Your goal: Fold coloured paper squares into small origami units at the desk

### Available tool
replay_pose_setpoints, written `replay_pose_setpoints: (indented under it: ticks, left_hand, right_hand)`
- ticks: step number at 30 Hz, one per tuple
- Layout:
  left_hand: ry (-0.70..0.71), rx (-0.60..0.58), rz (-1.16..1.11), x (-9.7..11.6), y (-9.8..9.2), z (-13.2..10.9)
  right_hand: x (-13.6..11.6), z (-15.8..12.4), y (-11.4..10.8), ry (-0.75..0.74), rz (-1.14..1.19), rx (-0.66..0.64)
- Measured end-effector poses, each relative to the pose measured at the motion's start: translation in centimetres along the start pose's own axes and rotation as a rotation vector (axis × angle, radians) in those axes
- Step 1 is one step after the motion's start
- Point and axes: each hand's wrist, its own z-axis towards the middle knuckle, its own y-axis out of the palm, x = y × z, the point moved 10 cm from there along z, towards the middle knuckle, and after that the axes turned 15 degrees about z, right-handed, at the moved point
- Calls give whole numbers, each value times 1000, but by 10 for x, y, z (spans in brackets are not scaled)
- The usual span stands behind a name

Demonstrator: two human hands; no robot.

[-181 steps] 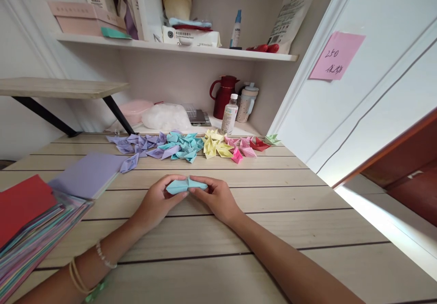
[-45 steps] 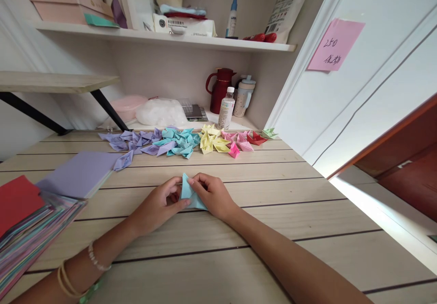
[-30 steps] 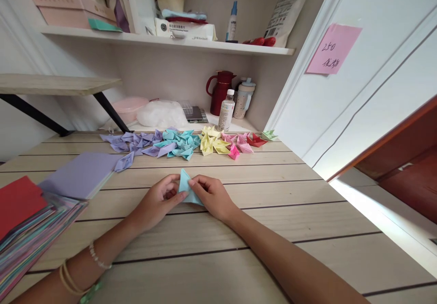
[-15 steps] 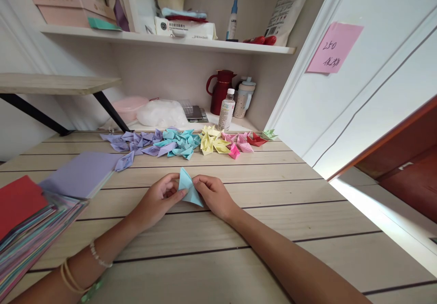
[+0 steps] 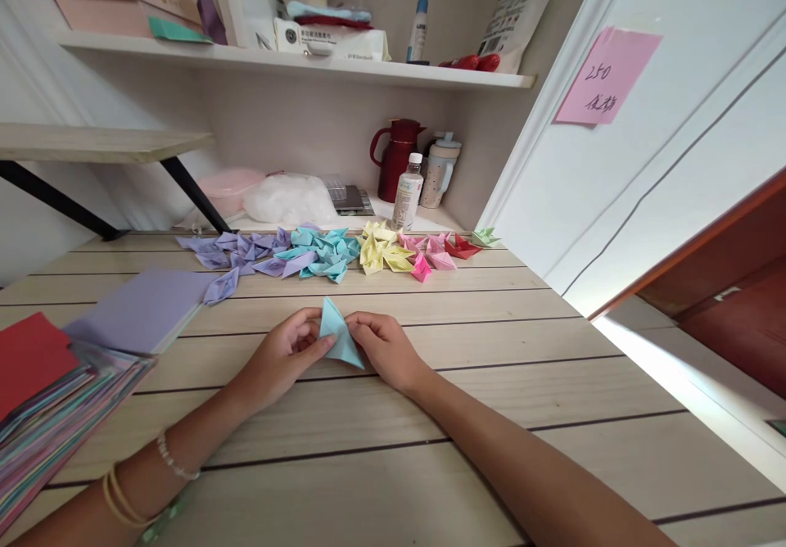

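A light blue folded paper piece [image 5: 338,341] stands as a pointed triangle on the wooden table [image 5: 381,449], held between both my hands. My left hand [image 5: 279,360] pinches its left side with curled fingers. My right hand [image 5: 384,350] grips its right side, thumb and fingers closed on the paper. Behind them lies a row of finished paper boats: purple [image 5: 237,254], blue [image 5: 319,254], yellow [image 5: 381,254], pink [image 5: 430,256], one red [image 5: 460,247] and one green [image 5: 485,237].
A stack of coloured paper sheets [image 5: 55,400] with a purple pad [image 5: 144,309] lies at the left. At the back stand a red jug [image 5: 398,158], a small bottle [image 5: 404,201] and a white cup [image 5: 440,170]. A wall with a pink note [image 5: 605,76] closes the right side.
Six seconds ago the blue paper lay as a flat long shape between my hands. It now stands folded into an upright point. In the last second my hands barely moved.
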Motion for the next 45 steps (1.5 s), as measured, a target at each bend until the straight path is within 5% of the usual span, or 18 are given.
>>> replay_pose_setpoints:
  ticks: [45]
  left_hand:
    - [-96,141,-33,0,-17,0]
  right_hand:
    - [-7,-5,8,37,230,-19]
